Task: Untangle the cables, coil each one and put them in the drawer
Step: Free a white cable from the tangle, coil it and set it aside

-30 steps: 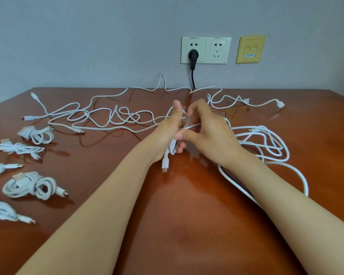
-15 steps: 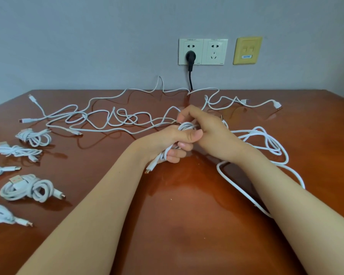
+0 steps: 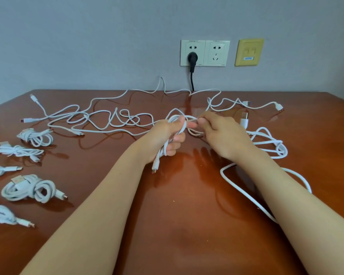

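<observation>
White cable (image 3: 159, 156), bunched in loops, sits gripped in your left hand (image 3: 163, 135) above the table (image 3: 187, 225), plug end dangling; your right hand (image 3: 224, 135) pinches its strand.

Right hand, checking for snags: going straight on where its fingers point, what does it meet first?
Likely the cable bundle held by the left hand, just beyond the right hand; depth is uncertain.
</observation>
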A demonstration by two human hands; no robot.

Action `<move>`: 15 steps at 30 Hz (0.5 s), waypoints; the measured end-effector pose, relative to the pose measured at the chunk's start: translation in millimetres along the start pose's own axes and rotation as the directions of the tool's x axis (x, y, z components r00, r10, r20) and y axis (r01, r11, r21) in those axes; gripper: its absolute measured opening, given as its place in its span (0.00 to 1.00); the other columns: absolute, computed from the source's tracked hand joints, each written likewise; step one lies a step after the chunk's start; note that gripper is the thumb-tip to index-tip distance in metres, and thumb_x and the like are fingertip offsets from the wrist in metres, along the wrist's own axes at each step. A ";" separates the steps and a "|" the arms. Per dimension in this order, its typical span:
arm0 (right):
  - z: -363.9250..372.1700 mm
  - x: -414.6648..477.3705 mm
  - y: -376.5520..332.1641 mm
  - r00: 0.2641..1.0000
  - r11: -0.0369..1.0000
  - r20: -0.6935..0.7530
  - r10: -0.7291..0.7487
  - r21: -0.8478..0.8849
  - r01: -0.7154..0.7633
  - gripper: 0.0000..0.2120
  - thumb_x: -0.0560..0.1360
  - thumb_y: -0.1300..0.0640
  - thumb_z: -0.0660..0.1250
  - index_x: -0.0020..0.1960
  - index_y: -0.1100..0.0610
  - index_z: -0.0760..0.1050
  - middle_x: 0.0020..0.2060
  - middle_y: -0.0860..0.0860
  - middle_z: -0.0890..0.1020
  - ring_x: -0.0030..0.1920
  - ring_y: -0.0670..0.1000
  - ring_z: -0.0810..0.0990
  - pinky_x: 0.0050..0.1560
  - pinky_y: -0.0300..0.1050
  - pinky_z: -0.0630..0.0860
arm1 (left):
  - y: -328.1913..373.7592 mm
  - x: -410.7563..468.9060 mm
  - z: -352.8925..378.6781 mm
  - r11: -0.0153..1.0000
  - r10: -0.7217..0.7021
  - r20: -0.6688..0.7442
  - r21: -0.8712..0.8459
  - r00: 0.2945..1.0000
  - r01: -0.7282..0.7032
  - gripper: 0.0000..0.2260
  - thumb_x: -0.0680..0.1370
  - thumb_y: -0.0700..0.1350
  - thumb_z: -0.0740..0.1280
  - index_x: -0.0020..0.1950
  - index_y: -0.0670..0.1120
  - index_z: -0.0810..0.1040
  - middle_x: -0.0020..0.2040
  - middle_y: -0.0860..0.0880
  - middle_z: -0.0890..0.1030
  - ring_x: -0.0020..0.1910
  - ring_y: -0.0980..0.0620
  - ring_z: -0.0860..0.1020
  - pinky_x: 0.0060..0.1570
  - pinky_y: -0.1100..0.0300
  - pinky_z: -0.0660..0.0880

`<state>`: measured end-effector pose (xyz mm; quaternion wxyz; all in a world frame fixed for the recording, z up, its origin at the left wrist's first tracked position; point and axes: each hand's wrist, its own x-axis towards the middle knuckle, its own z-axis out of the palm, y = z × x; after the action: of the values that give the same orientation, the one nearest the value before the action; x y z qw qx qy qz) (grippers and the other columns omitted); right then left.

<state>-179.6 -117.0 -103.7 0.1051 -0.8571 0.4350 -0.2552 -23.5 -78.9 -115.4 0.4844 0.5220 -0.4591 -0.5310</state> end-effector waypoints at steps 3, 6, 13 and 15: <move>-2.2 -0.2 -0.1 0.999 0.998 -0.039 0.021 -0.061 -0.023 0.12 0.81 0.52 0.54 0.52 0.56 0.73 0.48 0.58 0.80 0.54 0.60 0.74 0.42 0.45 0.62 | 3.3 -6.4 0.4 0.996 0.075 -0.025 -0.038 0.997 -0.076 0.16 0.83 0.51 0.51 0.51 0.47 0.77 0.21 0.54 0.64 0.16 0.58 0.59 0.18 0.70 0.58; -0.2 -4.4 -6.4 0.998 0.994 -0.038 -0.047 -0.100 0.043 0.12 0.80 0.52 0.55 0.51 0.56 0.75 0.47 0.57 0.80 0.53 0.60 0.75 0.41 0.45 0.61 | 1.5 -1.0 0.3 0.994 0.094 -0.104 -0.040 0.990 -0.098 0.14 0.82 0.52 0.54 0.50 0.46 0.76 0.20 0.54 0.64 0.16 0.57 0.59 0.18 0.70 0.58; 9.8 -10.6 -20.4 0.980 0.973 -0.005 -0.201 -0.121 0.199 0.13 0.81 0.52 0.54 0.51 0.56 0.75 0.46 0.55 0.81 0.50 0.59 0.76 0.40 0.44 0.61 | 1.9 -4.5 6.5 0.981 0.190 -0.176 0.070 0.966 -0.180 0.13 0.81 0.49 0.58 0.44 0.47 0.78 0.21 0.54 0.65 0.18 0.55 0.59 0.20 0.66 0.56; 10.2 -10.8 -20.5 0.978 0.969 0.016 -0.207 -0.136 0.208 0.13 0.81 0.51 0.54 0.53 0.55 0.75 0.47 0.55 0.81 0.51 0.60 0.76 0.40 0.45 0.62 | 2.4 -3.8 9.5 0.944 0.256 -0.232 0.270 0.938 -0.191 0.14 0.81 0.48 0.58 0.38 0.49 0.76 0.21 0.54 0.66 0.18 0.55 0.62 0.21 0.65 0.59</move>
<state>-165.3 -96.5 -107.9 0.0192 -0.9033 0.3593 -0.2337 -33.0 -75.6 -112.3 0.5309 0.5877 -0.5089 -0.3374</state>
